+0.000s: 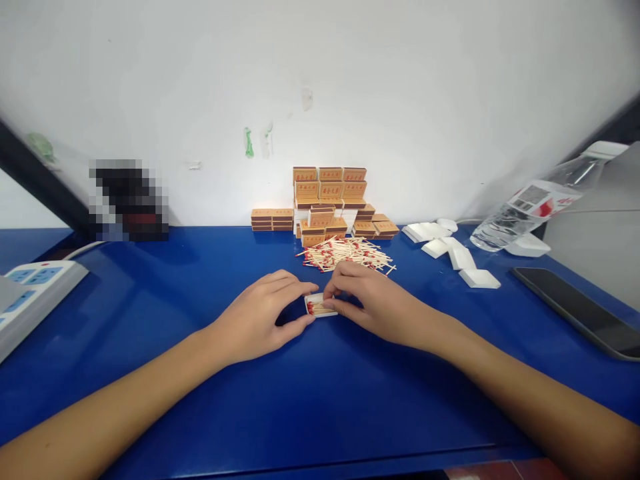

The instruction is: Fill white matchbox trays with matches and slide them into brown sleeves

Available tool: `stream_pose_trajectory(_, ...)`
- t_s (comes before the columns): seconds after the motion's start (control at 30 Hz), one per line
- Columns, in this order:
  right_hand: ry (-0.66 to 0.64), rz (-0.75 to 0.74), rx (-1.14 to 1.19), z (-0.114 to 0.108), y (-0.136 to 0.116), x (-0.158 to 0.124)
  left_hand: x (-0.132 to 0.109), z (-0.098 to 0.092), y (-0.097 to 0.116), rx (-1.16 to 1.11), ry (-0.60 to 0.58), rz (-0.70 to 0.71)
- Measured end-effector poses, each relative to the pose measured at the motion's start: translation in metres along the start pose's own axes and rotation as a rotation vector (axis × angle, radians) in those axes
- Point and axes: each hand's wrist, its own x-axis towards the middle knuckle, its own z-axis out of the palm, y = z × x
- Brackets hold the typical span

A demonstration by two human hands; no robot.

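A small white matchbox tray (321,315) lies on the blue table with red-tipped matches (315,307) inside it. My left hand (263,313) grips the tray's left end between thumb and forefinger. Over its right end, my right hand (367,297) is closed in a pinch at the matches, and its fingers cover part of them. Just beyond my hands spreads a loose heap of matches (345,253), most with red heads. Behind the heap stand stacked orange-brown matchboxes (320,190).
Several white trays (463,257) lie to the right, near a tilted plastic bottle (540,197) and a black phone (580,310). A white power strip (45,287) is at the left. A blurred dark object (133,203) stands by the wall.
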Motion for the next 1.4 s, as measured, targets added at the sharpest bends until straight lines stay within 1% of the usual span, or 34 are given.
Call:
stream_pose_trajectory(0.1,0.021,-0.012,0.022,-0.003,0.003,-0.001,0.0,0.0,0.0,0.002,0.006,0.01)
stream_pose_trajectory(0.27,-0.03,-0.026,0.049,-0.005,0.0,-0.001,0.0,0.0,0.001,-0.002,0.03,0.031)
stream_pose_trajectory(0.33,-0.018,-0.002,0.034,-0.005,-0.002,-0.001,0.001,0.0,0.001,-0.002,0.037,0.032)
stream_pose_trajectory(0.4,-0.008,0.014,0.025,-0.005,-0.002,0.0,0.001,-0.001,0.001,-0.004,0.031,0.033)
stream_pose_trajectory(0.57,-0.044,0.002,0.037,-0.004,-0.002,-0.001,0.0,-0.001,0.001,-0.004,0.011,0.03)
stream_pose_trajectory(0.77,0.024,0.031,0.009,-0.009,0.001,0.0,0.001,-0.001,0.001,-0.049,-0.004,0.055)
stream_pose_trajectory(0.83,0.064,0.037,-0.018,-0.016,0.007,0.0,0.001,-0.002,0.0,-0.042,-0.025,0.061)
stream_pose_trajectory(0.93,0.103,0.05,-0.08,-0.026,0.024,-0.001,0.001,-0.002,0.001,-0.029,-0.044,0.066)
stream_pose_trajectory(1.03,0.036,0.065,-0.088,-0.031,0.039,-0.003,0.0,-0.002,0.001,-0.027,-0.045,0.056)
stream_pose_trajectory(1.1,-0.013,0.077,-0.069,-0.029,0.043,-0.003,0.001,-0.002,0.001,-0.025,-0.046,0.049)
stream_pose_trajectory(1.27,-0.052,0.093,-0.022,-0.017,0.036,0.003,0.001,-0.002,0.001,-0.01,-0.052,0.047)
stream_pose_trajectory(1.4,-0.067,0.093,-0.013,-0.011,0.031,0.005,0.001,-0.003,0.002,-0.019,-0.018,0.062)
